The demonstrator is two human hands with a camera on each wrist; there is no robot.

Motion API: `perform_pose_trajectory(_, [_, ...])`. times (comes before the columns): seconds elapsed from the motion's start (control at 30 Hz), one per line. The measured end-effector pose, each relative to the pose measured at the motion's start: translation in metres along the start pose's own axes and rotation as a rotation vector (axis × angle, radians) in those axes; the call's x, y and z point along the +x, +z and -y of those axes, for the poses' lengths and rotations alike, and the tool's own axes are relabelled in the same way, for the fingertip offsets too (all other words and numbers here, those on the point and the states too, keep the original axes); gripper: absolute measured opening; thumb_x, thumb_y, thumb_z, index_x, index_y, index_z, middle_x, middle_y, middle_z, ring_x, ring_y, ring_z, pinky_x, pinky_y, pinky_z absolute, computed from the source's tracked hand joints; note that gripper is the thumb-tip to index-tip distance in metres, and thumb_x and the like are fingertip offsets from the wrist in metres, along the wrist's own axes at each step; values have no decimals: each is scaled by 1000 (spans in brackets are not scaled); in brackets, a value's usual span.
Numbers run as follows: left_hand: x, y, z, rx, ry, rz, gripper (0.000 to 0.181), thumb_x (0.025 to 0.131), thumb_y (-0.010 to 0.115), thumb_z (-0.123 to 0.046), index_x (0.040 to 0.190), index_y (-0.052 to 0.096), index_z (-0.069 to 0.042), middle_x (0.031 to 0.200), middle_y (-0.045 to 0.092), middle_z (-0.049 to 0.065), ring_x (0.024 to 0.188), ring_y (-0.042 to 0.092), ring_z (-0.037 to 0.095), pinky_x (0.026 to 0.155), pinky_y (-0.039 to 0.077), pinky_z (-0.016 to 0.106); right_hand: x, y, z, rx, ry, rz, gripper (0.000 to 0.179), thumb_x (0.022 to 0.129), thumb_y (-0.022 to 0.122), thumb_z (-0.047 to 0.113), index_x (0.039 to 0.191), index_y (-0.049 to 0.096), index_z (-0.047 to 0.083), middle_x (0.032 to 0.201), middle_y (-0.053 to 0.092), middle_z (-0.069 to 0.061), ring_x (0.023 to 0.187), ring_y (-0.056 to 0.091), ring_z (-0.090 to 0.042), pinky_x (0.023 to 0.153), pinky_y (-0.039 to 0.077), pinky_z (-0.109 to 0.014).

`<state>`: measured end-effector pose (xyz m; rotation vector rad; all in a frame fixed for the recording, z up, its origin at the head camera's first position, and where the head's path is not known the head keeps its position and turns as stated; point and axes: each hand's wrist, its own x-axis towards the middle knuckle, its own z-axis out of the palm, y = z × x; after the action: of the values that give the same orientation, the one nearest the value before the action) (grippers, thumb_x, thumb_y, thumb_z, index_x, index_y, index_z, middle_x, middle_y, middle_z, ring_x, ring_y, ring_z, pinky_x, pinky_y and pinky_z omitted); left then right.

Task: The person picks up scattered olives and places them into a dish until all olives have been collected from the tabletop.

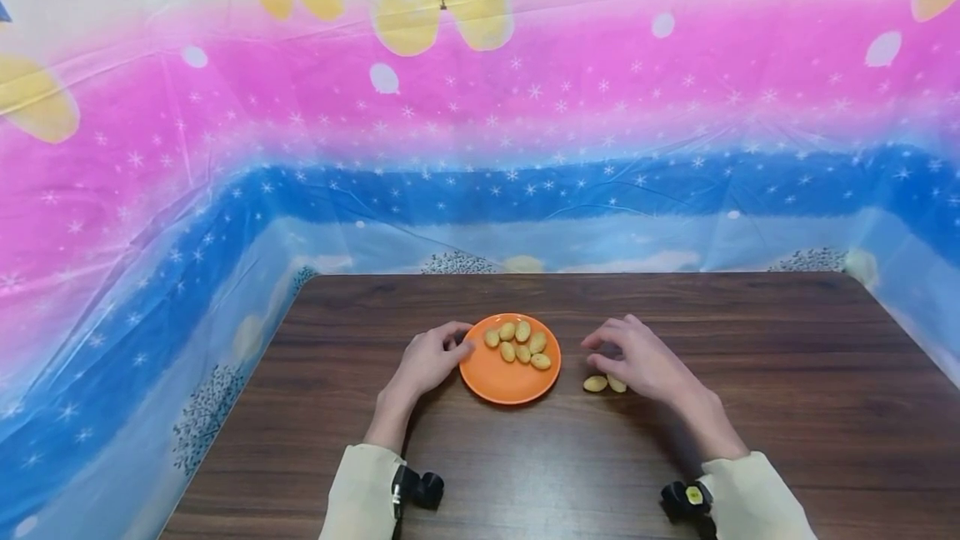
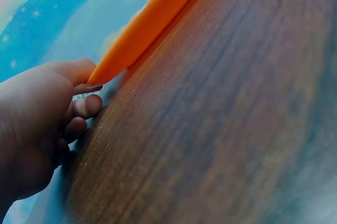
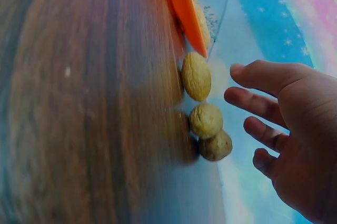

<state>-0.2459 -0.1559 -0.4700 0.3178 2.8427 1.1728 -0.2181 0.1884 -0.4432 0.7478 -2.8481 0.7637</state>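
An orange plate [image 1: 504,382] lies on the table with several small yellow potatoes [image 1: 522,353] grouped toward its far and right side. At the plate's left rim, my left hand [image 1: 426,361] pinches the edge; the left wrist view shows the thumb on top of the rim [image 2: 105,74]. Right of the plate, my right hand [image 1: 643,363] hovers above loose potatoes [image 1: 595,384], its fingers relaxed and apart. Three of these show in the right wrist view: one potato [image 3: 196,76] nearer the plate and two touching potatoes [image 3: 206,120]. That hand holds nothing.
The dark wooden table [image 1: 315,432] ends at a far edge against a hanging pink and blue printed cloth [image 1: 480,132]. The cloth also hangs along the left and right sides. A black camera [image 1: 420,488] sits on each wrist.
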Motion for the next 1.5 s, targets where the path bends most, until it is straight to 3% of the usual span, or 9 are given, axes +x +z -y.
perform_pose_trajectory(0.37, [0,0,-1,-3,-3,6,36,98,61,-39,131,64,-26,72,54,0,59,46,16,56,33,27,-11,-2,-13,37,57,15,20,95,68,25,114,73,20,110,68,5,102,53,-17,83,46,-39])
perform_pose_trajectory(0.6, [0,1,0,5,-4,11,36,98,60,-41,131,63,-26,72,54,0,59,46,16,56,33,27,-17,-6,-24,72,79,12,21,95,68,25,114,72,18,111,68,4,105,55,-18,86,48,-41])
perform_pose_trajectory(0.77, [0,1,1,6,-10,8,36,98,60,-42,131,64,-27,74,54,0,61,47,16,58,34,28,-20,-11,-30,91,85,8,21,94,69,24,114,72,18,111,69,3,98,55,-17,82,47,-37])
perform_pose_trajectory(1.2, [1,1,0,12,-9,-1,35,98,60,-41,129,64,-27,74,54,0,62,47,16,58,34,27,-24,-18,-41,165,130,99,27,92,71,30,117,71,18,105,64,2,81,51,-13,68,43,-26])
perform_pose_trajectory(1.5, [0,1,-2,9,-7,-4,35,98,60,-40,130,64,-27,74,54,0,61,46,16,57,34,27,-28,-19,-46,206,134,146,31,92,72,29,122,68,21,106,60,3,82,50,-13,68,42,-26])
